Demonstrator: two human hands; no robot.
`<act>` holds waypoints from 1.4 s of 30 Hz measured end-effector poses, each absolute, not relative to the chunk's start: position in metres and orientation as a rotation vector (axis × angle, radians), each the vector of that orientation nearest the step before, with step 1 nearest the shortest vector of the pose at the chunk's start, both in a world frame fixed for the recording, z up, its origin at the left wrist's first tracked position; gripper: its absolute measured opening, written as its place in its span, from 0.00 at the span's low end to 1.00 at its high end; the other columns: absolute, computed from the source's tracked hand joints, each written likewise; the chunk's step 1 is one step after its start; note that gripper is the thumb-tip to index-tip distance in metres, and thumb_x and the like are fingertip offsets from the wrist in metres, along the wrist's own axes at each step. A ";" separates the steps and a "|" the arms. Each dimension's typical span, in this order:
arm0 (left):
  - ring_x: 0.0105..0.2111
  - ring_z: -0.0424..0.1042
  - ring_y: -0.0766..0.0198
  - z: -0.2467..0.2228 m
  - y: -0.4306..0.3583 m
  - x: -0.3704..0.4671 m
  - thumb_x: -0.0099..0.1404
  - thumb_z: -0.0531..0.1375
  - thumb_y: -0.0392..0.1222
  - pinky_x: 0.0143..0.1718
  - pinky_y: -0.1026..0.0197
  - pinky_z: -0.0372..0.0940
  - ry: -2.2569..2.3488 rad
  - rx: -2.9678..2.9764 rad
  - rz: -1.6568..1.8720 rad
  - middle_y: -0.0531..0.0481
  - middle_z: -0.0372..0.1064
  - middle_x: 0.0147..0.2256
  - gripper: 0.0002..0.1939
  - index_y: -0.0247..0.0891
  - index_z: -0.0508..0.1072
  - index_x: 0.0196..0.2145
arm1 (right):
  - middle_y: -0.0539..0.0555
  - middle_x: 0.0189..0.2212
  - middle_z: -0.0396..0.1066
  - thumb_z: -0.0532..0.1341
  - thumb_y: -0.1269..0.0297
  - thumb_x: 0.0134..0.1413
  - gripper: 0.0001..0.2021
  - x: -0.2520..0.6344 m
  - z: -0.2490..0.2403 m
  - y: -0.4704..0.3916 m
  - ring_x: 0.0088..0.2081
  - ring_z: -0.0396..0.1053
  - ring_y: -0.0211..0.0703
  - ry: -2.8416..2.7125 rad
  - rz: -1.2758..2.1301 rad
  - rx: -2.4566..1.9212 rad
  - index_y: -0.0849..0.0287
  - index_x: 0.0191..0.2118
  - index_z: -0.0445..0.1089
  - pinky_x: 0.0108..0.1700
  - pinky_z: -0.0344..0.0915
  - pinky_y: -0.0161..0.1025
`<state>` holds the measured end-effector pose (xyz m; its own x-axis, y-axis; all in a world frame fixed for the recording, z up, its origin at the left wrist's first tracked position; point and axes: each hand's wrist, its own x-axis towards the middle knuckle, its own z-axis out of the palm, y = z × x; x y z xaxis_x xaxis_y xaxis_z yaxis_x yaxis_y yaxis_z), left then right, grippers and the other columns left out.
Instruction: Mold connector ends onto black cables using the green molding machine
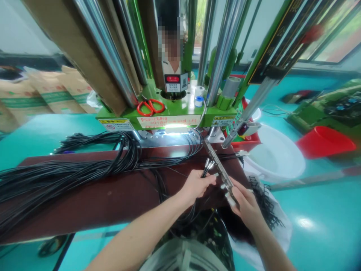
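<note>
My left hand is closed around several black cables, whose silvery connector ends stick up above the fingers. Along the right side of these ends runs a long narrow metal bar with small slots or fittings along it. Its near end is gripped by my right hand, thumb on top. Small pale pieces sit at the bar's lower part, close to the right fingers; their kind is too blurred to tell. The bar's far end points toward the green press.
A thick bundle of black cables covers the left of the brown table. Red-handled scissors lie on the press. A white basin, a red bucket and a white sack stand at right. A person is behind the press.
</note>
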<state>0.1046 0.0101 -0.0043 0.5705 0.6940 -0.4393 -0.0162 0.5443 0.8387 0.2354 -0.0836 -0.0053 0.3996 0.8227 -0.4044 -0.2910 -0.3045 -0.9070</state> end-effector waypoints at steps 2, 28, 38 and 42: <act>0.08 0.42 0.78 -0.004 0.008 0.104 0.47 0.62 0.51 0.10 0.69 0.36 0.875 0.943 0.484 0.63 0.46 0.08 0.16 0.34 0.66 0.19 | 0.49 0.22 0.65 0.65 0.51 0.37 0.23 0.234 -0.004 -0.082 0.19 0.53 0.28 -0.479 1.203 -1.486 0.54 0.43 0.71 0.16 0.47 0.24; 0.08 0.48 0.76 -0.014 0.018 0.095 0.55 0.57 0.50 0.10 0.72 0.44 0.957 1.141 0.753 0.63 0.51 0.09 0.13 0.37 0.61 0.25 | 0.52 0.31 0.70 0.64 0.53 0.41 0.20 0.237 -0.005 -0.081 0.25 0.60 0.33 -0.494 1.225 -1.509 0.53 0.44 0.70 0.21 0.55 0.26; 0.09 0.50 0.75 -0.015 0.019 0.096 0.49 0.60 0.50 0.11 0.70 0.45 0.968 1.154 0.567 0.60 0.52 0.09 0.15 0.35 0.65 0.17 | 0.48 0.18 0.62 0.62 0.51 0.43 0.24 0.240 0.002 -0.081 0.15 0.46 0.27 -0.667 1.307 -1.530 0.55 0.46 0.68 0.15 0.39 0.26; 0.09 0.49 0.75 -0.015 0.020 0.095 0.49 0.60 0.49 0.10 0.70 0.43 0.981 1.154 0.552 0.60 0.52 0.09 0.14 0.35 0.66 0.17 | 0.47 0.17 0.61 0.62 0.49 0.43 0.25 0.241 0.001 -0.081 0.14 0.46 0.26 -0.685 1.316 -1.552 0.56 0.47 0.68 0.15 0.39 0.26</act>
<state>0.0955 0.0201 -0.0151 0.4921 0.7958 -0.3528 0.1114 0.3444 0.9322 0.2406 -0.0806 0.0009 0.2625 0.8704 -0.4166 -0.1577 -0.3872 -0.9084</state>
